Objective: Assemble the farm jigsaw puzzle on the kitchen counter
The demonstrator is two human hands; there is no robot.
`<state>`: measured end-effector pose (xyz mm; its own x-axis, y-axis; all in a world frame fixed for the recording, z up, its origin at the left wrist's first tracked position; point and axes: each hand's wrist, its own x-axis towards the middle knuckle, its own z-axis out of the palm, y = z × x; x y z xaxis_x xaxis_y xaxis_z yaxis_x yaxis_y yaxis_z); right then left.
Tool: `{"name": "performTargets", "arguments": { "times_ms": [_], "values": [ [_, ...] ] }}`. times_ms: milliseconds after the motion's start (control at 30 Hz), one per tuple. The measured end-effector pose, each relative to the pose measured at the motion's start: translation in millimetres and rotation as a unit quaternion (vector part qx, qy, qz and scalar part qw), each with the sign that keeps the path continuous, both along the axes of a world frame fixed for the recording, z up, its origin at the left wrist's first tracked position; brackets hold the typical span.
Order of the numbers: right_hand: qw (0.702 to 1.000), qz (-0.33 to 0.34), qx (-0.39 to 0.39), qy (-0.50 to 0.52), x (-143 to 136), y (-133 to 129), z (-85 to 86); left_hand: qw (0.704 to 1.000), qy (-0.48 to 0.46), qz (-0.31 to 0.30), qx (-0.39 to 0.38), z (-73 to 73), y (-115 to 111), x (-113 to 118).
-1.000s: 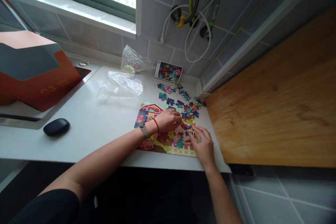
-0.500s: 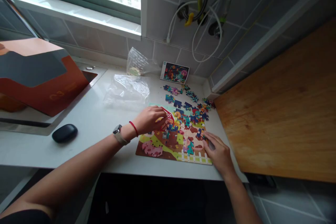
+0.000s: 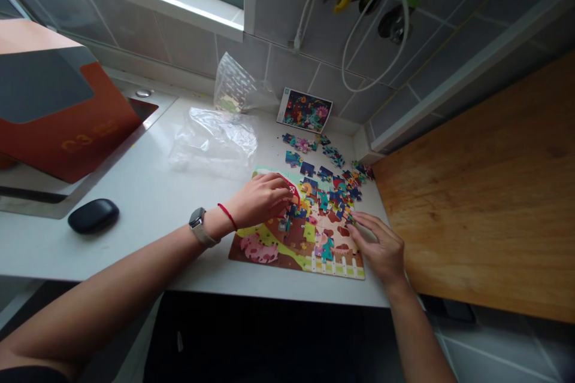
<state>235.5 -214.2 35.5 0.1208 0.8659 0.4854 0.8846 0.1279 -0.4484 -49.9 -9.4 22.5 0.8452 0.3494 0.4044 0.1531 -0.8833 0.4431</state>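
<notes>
A farm-picture puzzle board (image 3: 260,248) lies flat near the counter's front edge, with loose blue puzzle pieces (image 3: 324,173) on it and behind it. My left hand (image 3: 265,196) is over the board's upper left, fingers bent down beside the red barn picture; what they hold, if anything, is hidden. At the board's right edge, my right hand (image 3: 380,244) has its fingertips and thumb around a small puzzle piece (image 3: 348,216). A picture card (image 3: 305,110) of a dark, colourful scene leans against the tiled wall behind the pieces.
Clear plastic bags (image 3: 215,137) lie on the counter behind my left hand. A black mouse (image 3: 93,216) sits at the left, near an orange and grey box (image 3: 67,102). A wooden panel (image 3: 485,203) borders the right side. Cables and hoses hang on the wall.
The view has tipped downward and shifted slightly. My right hand has moved up a little along the board's right edge, and a small piece now shows at its fingertips. My left hand stays near the barn.
</notes>
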Motion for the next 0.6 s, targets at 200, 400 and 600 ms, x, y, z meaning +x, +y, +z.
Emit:
{"name": "performTargets", "arguments": {
  "times_ms": [200, 400, 600],
  "values": [
    [0.992, 0.126, 0.001, 0.03, -38.0, 69.1, 17.4, 0.998, 0.004, 0.064, -0.001, -4.8, 13.3, -2.6],
    [0.981, 0.183, -0.047, 0.033, -52.5, 121.7, -8.1, 0.996, 0.01, 0.089, -0.016, -11.6, 19.4, -4.0],
    [0.996, 0.059, 0.006, 0.061, -22.1, 121.4, -14.4, 0.998, 0.034, 0.056, -0.025, -15.7, 19.9, -2.4]
  ]
}}
